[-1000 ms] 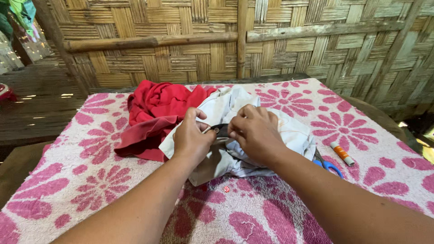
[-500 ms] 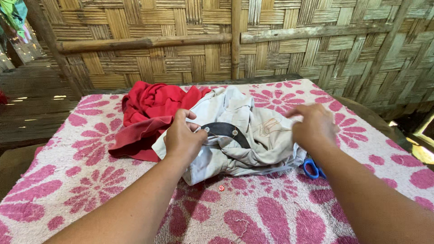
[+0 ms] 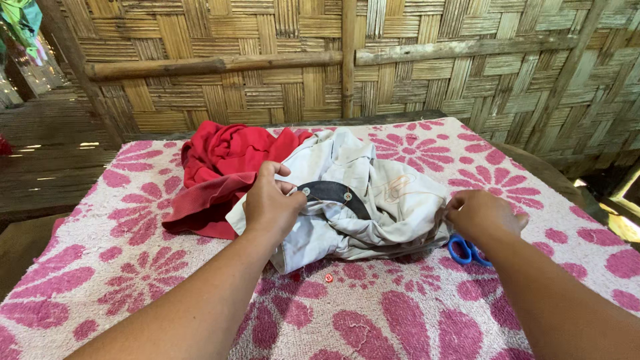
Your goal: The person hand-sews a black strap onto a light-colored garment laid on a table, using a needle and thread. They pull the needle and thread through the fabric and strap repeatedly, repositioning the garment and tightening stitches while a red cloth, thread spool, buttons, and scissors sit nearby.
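Step in hand, as judged: spreading and arranging a crumpled white shirt (image 3: pixel 373 200) on the bench (image 3: pixel 507 167), which is covered by a pink flowered towel (image 3: pixel 133 267).

Left hand (image 3: pixel 272 203): fingers closed on the shirt's left part, just beside its dark collar (image 3: pixel 337 195), which carries two pale studs. Right hand (image 3: pixel 481 215): fingers curled together at the shirt's right edge, pinching or touching the cloth; a firm grip cannot be confirmed from this angle.

The shirt lies mid-bench, bunched and creased, its left side overlapping a red garment (image 3: pixel 220 167) heaped behind and beside it. Blue scissors (image 3: pixel 467 252) lie on the towel under the right wrist, touching or just beside the shirt's hem. A small red button (image 3: pixel 329 278) sits loose on the towel in front of the shirt.

Next move, as judged: calls for even tension between both hands to flatten the cloth, taking care not to drag the scissors or button.

Containers: none seen. A woven bamboo wall (image 3: pixel 413 80) stands behind.
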